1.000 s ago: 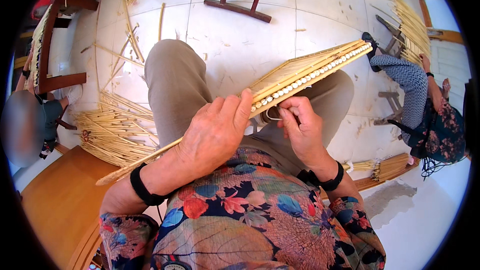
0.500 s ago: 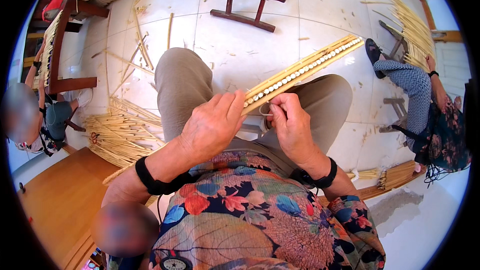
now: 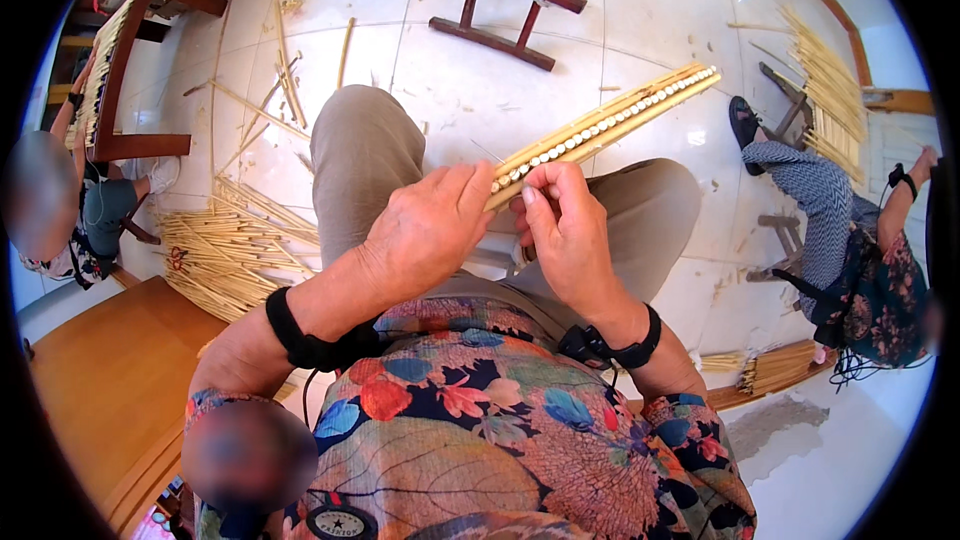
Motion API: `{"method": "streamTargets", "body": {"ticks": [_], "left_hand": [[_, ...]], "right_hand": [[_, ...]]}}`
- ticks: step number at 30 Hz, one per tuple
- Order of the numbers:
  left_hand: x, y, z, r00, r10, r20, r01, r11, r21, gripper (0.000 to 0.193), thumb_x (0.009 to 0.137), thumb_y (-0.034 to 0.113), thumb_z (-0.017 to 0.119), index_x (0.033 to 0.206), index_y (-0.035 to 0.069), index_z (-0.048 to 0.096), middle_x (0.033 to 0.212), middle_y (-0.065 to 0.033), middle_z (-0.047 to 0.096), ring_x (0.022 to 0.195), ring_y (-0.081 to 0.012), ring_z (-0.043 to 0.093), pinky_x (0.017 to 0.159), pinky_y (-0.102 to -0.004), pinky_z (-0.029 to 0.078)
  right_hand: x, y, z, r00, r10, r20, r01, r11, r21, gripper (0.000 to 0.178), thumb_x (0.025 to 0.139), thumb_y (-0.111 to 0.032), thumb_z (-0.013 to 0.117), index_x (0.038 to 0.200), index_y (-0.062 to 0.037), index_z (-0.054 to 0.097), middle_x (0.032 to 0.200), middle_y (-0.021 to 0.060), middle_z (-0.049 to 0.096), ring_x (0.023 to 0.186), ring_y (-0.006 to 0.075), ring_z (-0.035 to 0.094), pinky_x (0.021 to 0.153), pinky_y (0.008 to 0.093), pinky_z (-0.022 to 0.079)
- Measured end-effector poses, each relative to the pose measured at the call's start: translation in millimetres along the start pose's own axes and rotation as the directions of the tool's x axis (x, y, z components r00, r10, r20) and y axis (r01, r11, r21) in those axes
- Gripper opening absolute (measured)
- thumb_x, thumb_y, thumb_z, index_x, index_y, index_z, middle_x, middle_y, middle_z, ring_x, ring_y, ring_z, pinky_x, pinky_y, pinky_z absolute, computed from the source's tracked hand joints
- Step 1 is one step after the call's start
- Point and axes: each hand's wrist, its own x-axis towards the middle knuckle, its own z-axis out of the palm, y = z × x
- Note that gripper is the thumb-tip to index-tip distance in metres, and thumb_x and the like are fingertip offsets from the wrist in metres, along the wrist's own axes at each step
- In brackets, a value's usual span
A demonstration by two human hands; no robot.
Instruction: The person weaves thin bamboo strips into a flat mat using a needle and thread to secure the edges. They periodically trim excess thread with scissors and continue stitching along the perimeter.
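A long narrow bundle of pale yellow reed stalks [image 3: 652, 110], with a row of round white pieces along its middle, slants up to the right above my thighs. My left hand [image 3: 425, 230] is closed round its near end. At the bundle's near edge, beside the left fingertips, my right hand [image 3: 568, 225] has thumb and forefinger bent together against the stalks. What these fingers pinch is hidden. A thin needle-like piece [image 3: 487, 150] sticks out past the bundle's far side.
Cut reed stalks [image 3: 235, 250] lie heaped left of my knee. A dark wooden stand [image 3: 490, 25] is ahead. At left, a person works beside a wooden frame [image 3: 140, 146]; at right, another person sits near more stalks [image 3: 835, 90]. A brown board [image 3: 115, 380] lies lower left.
My right hand has moved up against the bundle, and the light curved strand by its fingers no longer shows. A thin point now shows at the far side. The right-hand person's arm has swung outward.
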Motion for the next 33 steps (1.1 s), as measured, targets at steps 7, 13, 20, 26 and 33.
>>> {"method": "streamTargets", "body": {"ticks": [7,13,20,26,33], "left_hand": [[2.0,6.3,4.9,0.988,0.153,-0.034,-0.149,0.985,0.089,0.054,0.074,0.010,0.072,0.121,-0.006,0.051,0.089,-0.0117,0.054,0.080,-0.0278,0.059,0.066,-0.0365,0.051],[16.1,13.9,-4.8,0.947,0.321,-0.005,-0.312,0.924,0.222,0.043,0.077,0.009,0.061,0.117,-0.006,0.055,0.085,-0.0085,0.052,0.076,-0.0222,0.055,0.065,-0.0330,0.050],[-4.2,8.8,7.9,0.936,0.351,-0.036,-0.330,0.906,0.265,0.042,0.075,0.009,0.059,0.115,-0.005,0.058,0.087,-0.0073,0.054,0.078,-0.0201,0.055,0.068,-0.0318,0.046],[-21.4,1.0,13.7,0.948,0.297,-0.112,-0.255,0.922,0.292,0.044,0.075,0.009,0.058,0.117,-0.006,0.059,0.090,-0.0067,0.056,0.078,-0.0189,0.054,0.067,-0.0310,0.043],[-28.0,-7.4,14.1,0.961,0.246,-0.129,-0.217,0.954,0.208,0.045,0.074,0.010,0.057,0.115,-0.007,0.060,0.092,-0.0080,0.056,0.079,-0.0200,0.054,0.068,-0.0317,0.043]], "right_hand": [[5.9,-29.3,-48.3,0.947,-0.307,0.100,0.315,0.815,-0.486,0.009,0.090,-0.009,0.062,0.093,-0.0035,0.057,0.076,0.0104,0.062,0.063,0.0271,0.062,0.057,0.0349,0.050],[17.8,-59.1,-71.8,0.840,-0.424,0.338,0.533,0.533,-0.657,0.009,0.084,-0.011,0.068,0.088,-0.0051,0.062,0.081,0.0092,0.057,0.073,0.0270,0.059,0.063,0.0353,0.048],[24.6,-45.6,-55.1,0.800,-0.136,0.584,0.543,0.576,-0.611,0.017,0.090,-0.019,0.061,0.088,-0.0028,0.057,0.086,0.0154,0.058,0.081,0.0361,0.059,0.070,0.0443,0.049],[33.2,-36.9,-38.9,0.784,-0.181,0.593,0.562,0.613,-0.556,0.018,0.090,-0.019,0.060,0.088,-0.0021,0.055,0.086,0.0177,0.057,0.081,0.0382,0.059,0.069,0.0450,0.049],[38.6,-37.6,-15.5,0.813,-0.167,0.557,0.536,0.589,-0.605,0.014,0.087,-0.015,0.060,0.085,-0.0020,0.055,0.087,0.0172,0.057,0.077,0.0382,0.059,0.066,0.0452,0.049]]}}
